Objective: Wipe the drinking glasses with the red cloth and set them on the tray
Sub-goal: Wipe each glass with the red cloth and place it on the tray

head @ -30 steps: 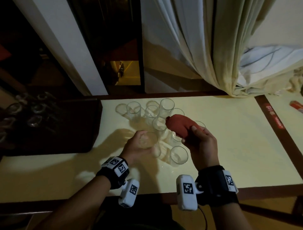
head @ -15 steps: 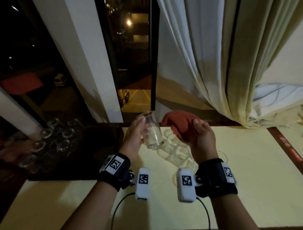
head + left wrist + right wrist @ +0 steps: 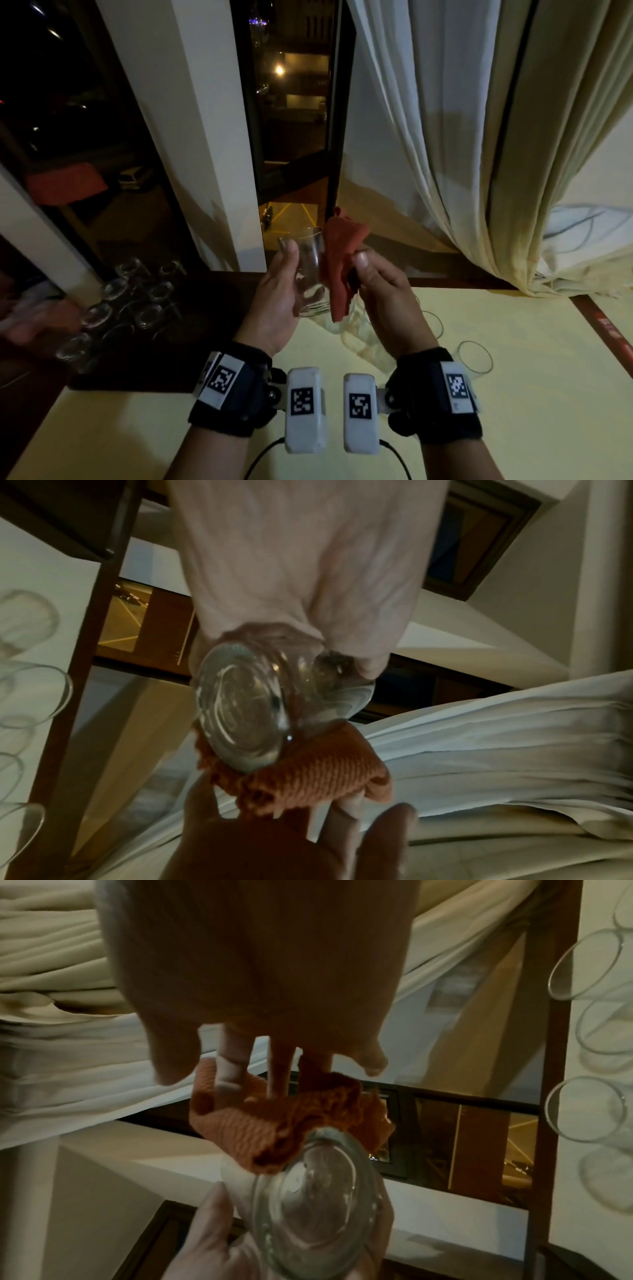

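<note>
We hold one drinking glass (image 3: 310,270) in our left hand (image 3: 277,291), lifted above the near edge of the pale table (image 3: 513,377), in front of the window (image 3: 294,137). Its long axis runs nearly upright, tilted a little, with the open rim up and away from us and the thick base toward our wrists; both wrist views look straight onto that base (image 3: 243,710) (image 3: 308,1191). Our left fingers and thumb curl round the glass wall. Our right hand (image 3: 383,298) pinches the red cloth (image 3: 339,263) between thumb and fingers and lays it against the right side of the glass, one corner poking above the rim and the rest hanging down past the base.

Half a second ago the cloth sat bunched in our right hand, apart from the glass; now it is unfolded and touching the glass. A second ago the glass was down among the others on the table.

The remaining glasses (image 3: 474,356) on the table are mostly hidden behind our hands. The dark tray (image 3: 191,329) at left is dim, and the glasses on it (image 3: 116,308) show only as faint rims. We cannot tell whether the cloth reaches inside the held glass. A pale curtain (image 3: 479,154) hangs at right.
</note>
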Tool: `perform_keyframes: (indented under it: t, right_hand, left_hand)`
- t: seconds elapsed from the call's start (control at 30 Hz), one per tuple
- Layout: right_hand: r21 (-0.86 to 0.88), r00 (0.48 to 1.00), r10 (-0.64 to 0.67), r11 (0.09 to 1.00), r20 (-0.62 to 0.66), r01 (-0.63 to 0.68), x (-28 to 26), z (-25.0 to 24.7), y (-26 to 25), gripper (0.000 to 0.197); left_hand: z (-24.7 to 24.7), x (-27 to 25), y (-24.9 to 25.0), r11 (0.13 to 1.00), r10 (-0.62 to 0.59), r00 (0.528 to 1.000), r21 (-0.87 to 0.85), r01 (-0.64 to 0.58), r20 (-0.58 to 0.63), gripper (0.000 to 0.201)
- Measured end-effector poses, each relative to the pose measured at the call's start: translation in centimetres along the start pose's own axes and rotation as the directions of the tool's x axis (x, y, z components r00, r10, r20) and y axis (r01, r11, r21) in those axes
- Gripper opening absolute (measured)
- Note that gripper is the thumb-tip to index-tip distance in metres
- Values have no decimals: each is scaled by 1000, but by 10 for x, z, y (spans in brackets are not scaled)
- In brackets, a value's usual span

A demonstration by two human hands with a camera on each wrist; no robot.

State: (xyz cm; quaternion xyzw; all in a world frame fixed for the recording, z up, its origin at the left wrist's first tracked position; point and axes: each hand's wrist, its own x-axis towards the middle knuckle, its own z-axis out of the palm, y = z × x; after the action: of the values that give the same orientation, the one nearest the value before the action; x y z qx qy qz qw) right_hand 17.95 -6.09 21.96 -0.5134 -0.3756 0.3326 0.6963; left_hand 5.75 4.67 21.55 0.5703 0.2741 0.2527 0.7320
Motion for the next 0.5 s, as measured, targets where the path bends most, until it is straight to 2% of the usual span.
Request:
perform_keyframes:
  t: [0.17, 0.3, 0.4, 0.5]
  right_hand:
    - [15, 997, 75, 997, -34, -75, 3, 3, 1, 34]
    - [14, 995, 94, 995, 21, -94, 1, 6, 5, 52]
    - [8, 991, 132, 991, 26, -132, 1, 5, 8, 58]
    - [18, 987, 159, 987, 27, -160, -1, 4, 9, 57]
  left_hand:
    - [1, -3, 10, 999, 5, 1000, -50, -5, 13, 61]
    - [12, -7, 13, 997, -8, 998, -77, 13, 58, 56]
    - [17, -7, 10, 993, -24, 997, -114, 32, 68, 73]
    - [21, -9, 7, 994, -21, 998, -108, 28, 63, 80]
